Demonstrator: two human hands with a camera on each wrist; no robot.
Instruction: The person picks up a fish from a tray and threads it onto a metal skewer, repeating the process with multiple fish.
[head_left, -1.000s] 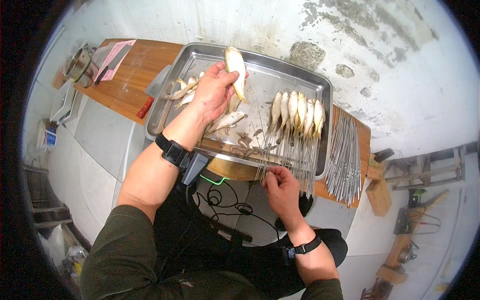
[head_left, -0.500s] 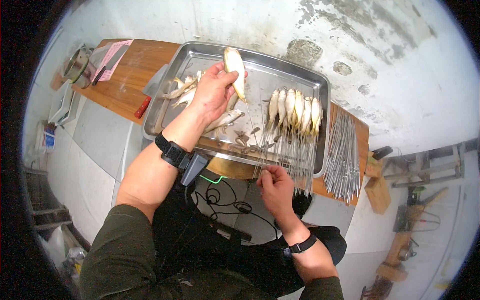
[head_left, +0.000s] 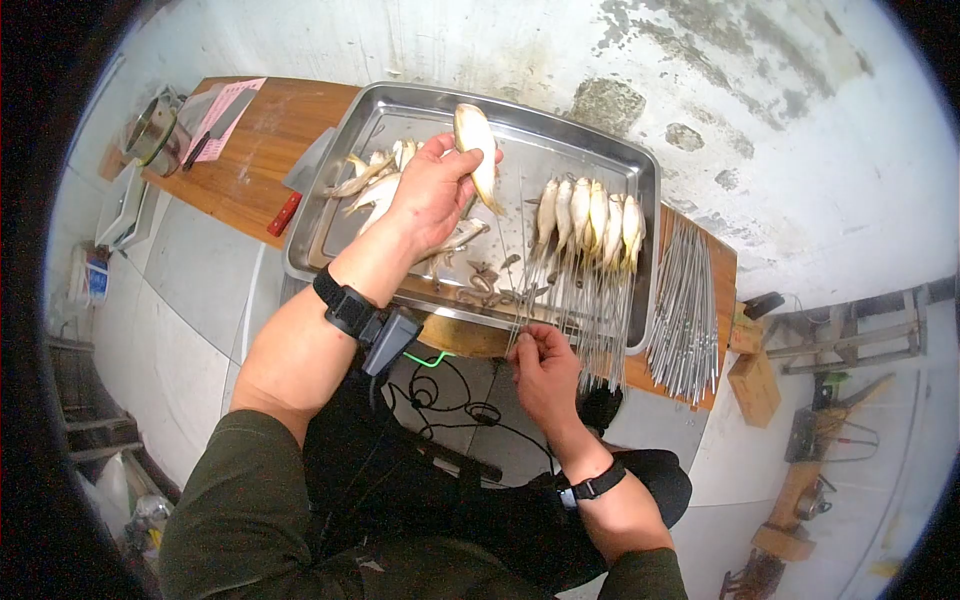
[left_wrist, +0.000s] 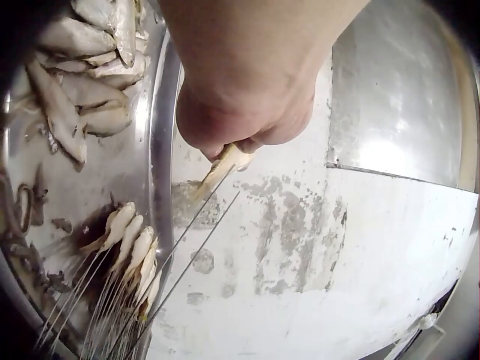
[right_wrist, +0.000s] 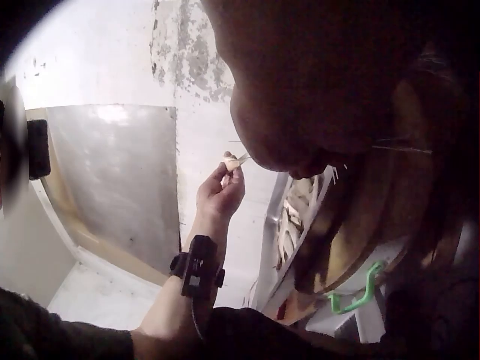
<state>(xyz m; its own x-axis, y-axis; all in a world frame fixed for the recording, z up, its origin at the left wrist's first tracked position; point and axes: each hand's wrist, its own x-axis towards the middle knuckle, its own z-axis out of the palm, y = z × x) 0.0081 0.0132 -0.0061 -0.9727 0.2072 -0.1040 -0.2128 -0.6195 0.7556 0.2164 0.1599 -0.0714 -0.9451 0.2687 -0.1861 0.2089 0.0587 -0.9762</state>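
In the head view my left hand (head_left: 432, 190) grips a small pale yellow-bellied fish (head_left: 474, 145) above the tray, its tail pointing toward me. My right hand (head_left: 547, 372), over the tray's near edge, pinches thin metal skewers (head_left: 510, 280) between thumb and fingers. Two skewers show in the left wrist view: one reaches the fish's tail end (left_wrist: 216, 178), the other runs free beside it. A row of several skewered fish (head_left: 590, 220) lies at the tray's right, skewer ends toward me. Loose fish (head_left: 370, 185) lie at the left, partly hidden by my left forearm.
The steel tray (head_left: 540, 125) stands on a wooden board against the wall. A bundle of bare skewers (head_left: 685, 310) lies to its right. Left of it are a red handle (head_left: 284, 215), a knife (head_left: 222, 127) and a metal pot (head_left: 158, 138). Dark scraps (head_left: 485, 285) lie near the front.
The left hand and fish have shifted slightly toward me and to the right. The right hand has moved a little leftward and farther from me, with the skewers still pinched.
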